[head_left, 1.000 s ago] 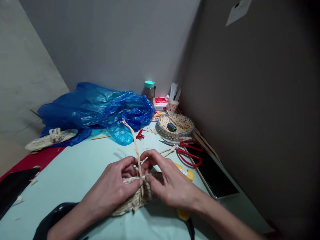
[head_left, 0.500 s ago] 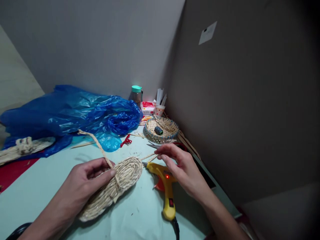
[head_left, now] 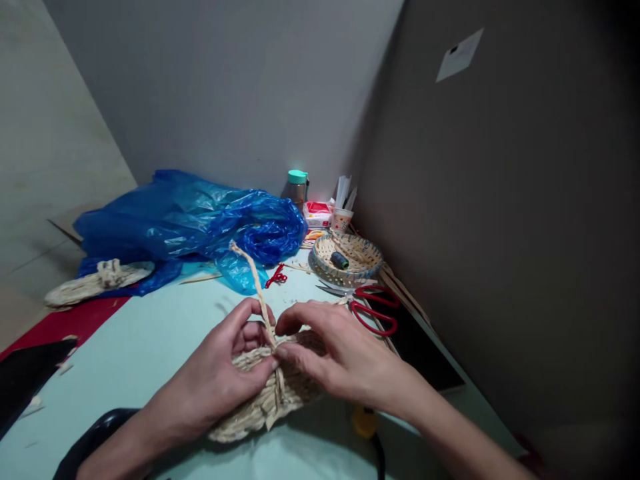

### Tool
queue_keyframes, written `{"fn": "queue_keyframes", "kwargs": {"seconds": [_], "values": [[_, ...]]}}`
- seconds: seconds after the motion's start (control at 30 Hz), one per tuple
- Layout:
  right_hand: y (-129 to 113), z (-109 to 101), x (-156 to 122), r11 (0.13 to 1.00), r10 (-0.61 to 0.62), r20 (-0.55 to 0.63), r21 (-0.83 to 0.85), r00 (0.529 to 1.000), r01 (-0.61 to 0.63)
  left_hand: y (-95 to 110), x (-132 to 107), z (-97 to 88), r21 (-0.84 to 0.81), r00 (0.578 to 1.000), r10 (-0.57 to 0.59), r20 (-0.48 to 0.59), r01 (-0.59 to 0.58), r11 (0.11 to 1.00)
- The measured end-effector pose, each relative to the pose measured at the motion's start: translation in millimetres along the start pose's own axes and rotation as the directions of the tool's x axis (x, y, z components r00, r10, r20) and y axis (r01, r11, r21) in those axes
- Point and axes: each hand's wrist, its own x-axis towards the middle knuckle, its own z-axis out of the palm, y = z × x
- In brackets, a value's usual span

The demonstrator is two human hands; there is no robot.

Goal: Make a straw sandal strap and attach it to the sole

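Note:
A flat oval sole of coiled straw cord is tilted above the table, gripped along its side by my left hand, thumb on top. From the sole's middle a twisted straw cord sticks up past the left fingers. My right hand has come against the sole, its thumb and forefinger closed at the foot of that cord. The far end of the sole is hidden behind this hand. Below the right wrist, only the handle end of a yellow glue gun shows.
Red-handled scissors lie beyond my right hand, beside a round woven basket holding a thread spool. A blue plastic bag covers the back left, with a straw sandal before it. At the back stand a bottle and a paper cup.
My right hand has moved left, from the thin cord at the sole's far end to the foot of the upright cord. The view has swung left, and the glue gun is now mostly covered.

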Motion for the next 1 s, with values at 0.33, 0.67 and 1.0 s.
{"fn": "queue_keyframes", "kwargs": {"seconds": [0.33, 0.67, 1.0], "values": [[19, 14, 11, 0.978, 0.046, 0.102, 0.200, 0.994, -0.066, -4, -1, -6.2, 0.139, 0.999, -0.045, 0.028, 0.041, 0.989], [29, 12, 12, 0.964, 0.124, -0.086, 0.247, 0.989, -0.100, 8, -5, -18.5, 0.012, 0.838, 0.124, -0.531, -0.139, 0.990], [30, 16, 12, 0.945, 0.130, -0.286, 0.326, 0.949, -0.031, -1, -6, -27.3, -0.015, 0.831, 0.036, -0.556, -0.054, 0.998]]}}
